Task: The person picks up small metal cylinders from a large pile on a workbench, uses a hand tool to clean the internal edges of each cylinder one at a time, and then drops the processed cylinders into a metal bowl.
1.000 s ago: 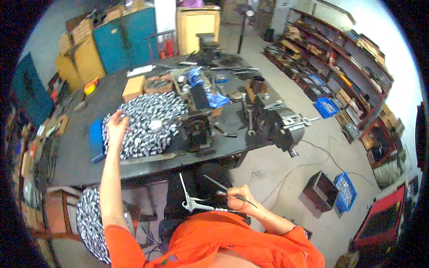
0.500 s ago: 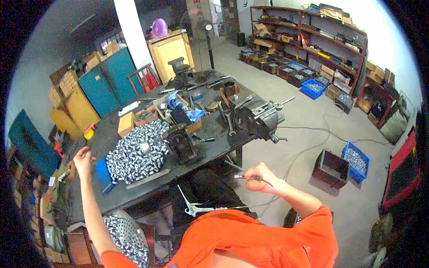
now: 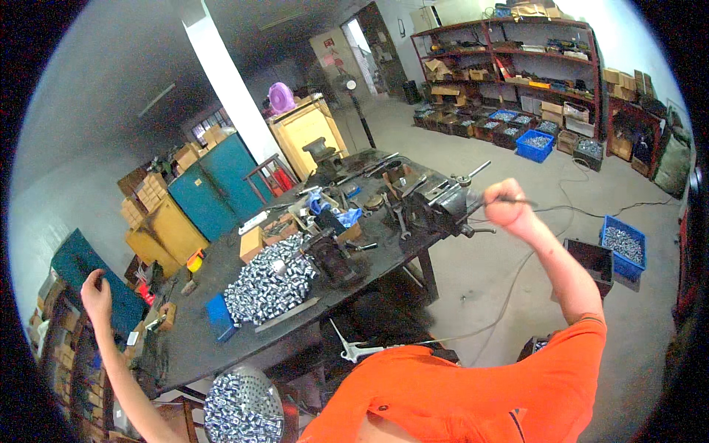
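Note:
My left hand point(image 3: 96, 295) is raised beyond the left side of the workbench, fingers loosely bent and thumb a little apart; nothing shows between them. My right hand point(image 3: 508, 208), lifted at the right past the bench vise point(image 3: 442, 208), is closed round a thin dark rod-like tool point(image 3: 523, 201). The tool's outer end is blurred. On the dark workbench point(image 3: 199, 354) lies a heap of small shiny metal sleeves point(image 3: 269, 292), with a blue plastic scoop or tray point(image 3: 220, 317) at its left. A silver air blow gun point(image 3: 356, 350) rests in front of my orange shirt.
Below the bench edge, a perforated round metal pan point(image 3: 267, 399) holds more sleeves. Wrenches point(image 3: 401, 221), a small black press-like fixture point(image 3: 332, 257) and boxes crowd the bench. Hoses point(image 3: 509, 284) cross the floor near a blue crate point(image 3: 626, 244) and a black bin point(image 3: 588, 258). Shelves point(image 3: 509, 55) line the back.
My right hand has risen and moved right with the tool. My left hand has shifted outward to the left, away from the blue tray. The whole view has turned and tilted.

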A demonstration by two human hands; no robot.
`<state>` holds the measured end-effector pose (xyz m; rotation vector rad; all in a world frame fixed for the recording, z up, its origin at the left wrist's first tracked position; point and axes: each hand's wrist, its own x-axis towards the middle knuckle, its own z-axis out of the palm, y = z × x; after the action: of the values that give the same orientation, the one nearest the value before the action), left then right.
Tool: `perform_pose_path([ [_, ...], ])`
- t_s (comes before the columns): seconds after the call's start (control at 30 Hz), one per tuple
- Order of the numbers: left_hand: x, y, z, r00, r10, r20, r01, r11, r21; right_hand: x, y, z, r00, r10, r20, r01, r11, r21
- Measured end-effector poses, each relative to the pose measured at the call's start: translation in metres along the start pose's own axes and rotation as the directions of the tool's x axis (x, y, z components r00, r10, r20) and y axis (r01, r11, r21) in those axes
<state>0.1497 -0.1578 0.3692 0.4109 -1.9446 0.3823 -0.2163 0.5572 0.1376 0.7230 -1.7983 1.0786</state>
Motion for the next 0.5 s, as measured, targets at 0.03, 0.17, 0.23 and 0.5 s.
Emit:
perform_pose_path([
  [0.03,0.000,-0.001,-0.021,0.997,0.066,-0.032,-0.061,0.989,0.132,0.017,0.018,-0.014,0.978,-0.020,0.210,0.029,0.999,-0.043],
  [0.17,-0.003,0.035,-0.097,0.961,-0.221,0.166,0.158,0.932,0.327,0.045,0.007,-0.056,0.932,0.306,0.195,-0.353,0.887,0.298],
  [0.23,-0.006,-0.025,-0.113,0.998,-0.056,0.016,0.046,0.921,0.386,0.058,0.012,-0.070,0.906,0.388,0.170,-0.422,0.801,0.426],
  [0.5,-0.032,-0.141,-0.222,0.983,-0.151,-0.107,0.184,0.743,0.643,0.098,0.052,-0.121,0.910,0.413,-0.035,-0.349,0.808,0.474],
])
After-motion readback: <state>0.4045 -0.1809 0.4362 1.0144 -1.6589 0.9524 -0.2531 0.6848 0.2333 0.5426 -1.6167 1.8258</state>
